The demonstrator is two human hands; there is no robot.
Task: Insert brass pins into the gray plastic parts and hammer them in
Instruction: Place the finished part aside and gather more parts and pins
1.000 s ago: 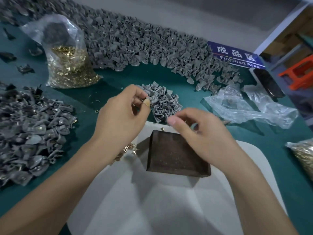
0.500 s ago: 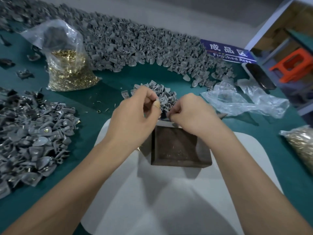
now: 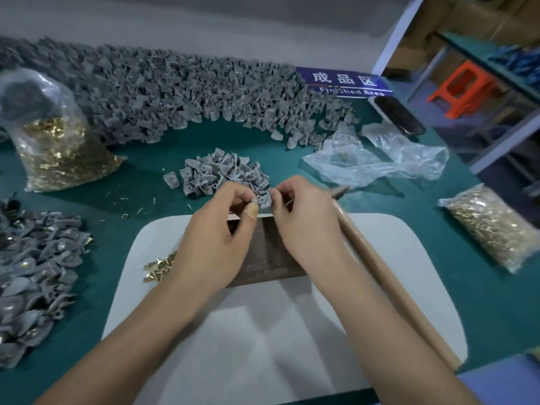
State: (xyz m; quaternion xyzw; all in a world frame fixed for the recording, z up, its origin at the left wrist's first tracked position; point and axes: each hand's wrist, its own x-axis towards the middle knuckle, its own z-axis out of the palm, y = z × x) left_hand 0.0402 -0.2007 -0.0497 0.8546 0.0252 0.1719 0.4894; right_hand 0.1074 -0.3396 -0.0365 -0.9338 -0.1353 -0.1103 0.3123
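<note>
Both hands meet over the far edge of a dark metal block [image 3: 263, 258] sitting on a white pad [image 3: 263, 331] on the green bench [image 3: 140, 176]. Left hand [image 3: 216, 238] pinching a small gray plastic part [image 3: 264, 201] between thumb and fingers; right hand [image 3: 304, 217] pinching the same part from the other side, fingers curled. Whether a brass pin sits between the fingertips: cannot tell, too small. Just beyond the hands, a small heap of gray parts [image 3: 222, 173]. Loose brass pins [image 3: 159, 266] on the pad's left edge, beside the left wrist. Wooden hammer handle [image 3: 380, 276] lying on the pad along the right forearm. Bag of brass pins [image 3: 58, 147] at far left, another bag of pins [image 3: 493, 229] at right. Long bank of gray parts [image 3: 175, 92] along the back, a further pile of parts [image 3: 32, 276] at near left. Crumpled clear plastic [image 3: 377, 156], a blue "Finished Area" sign [image 3: 344, 83] and a dark phone [image 3: 399, 115] at the right rear.
</note>
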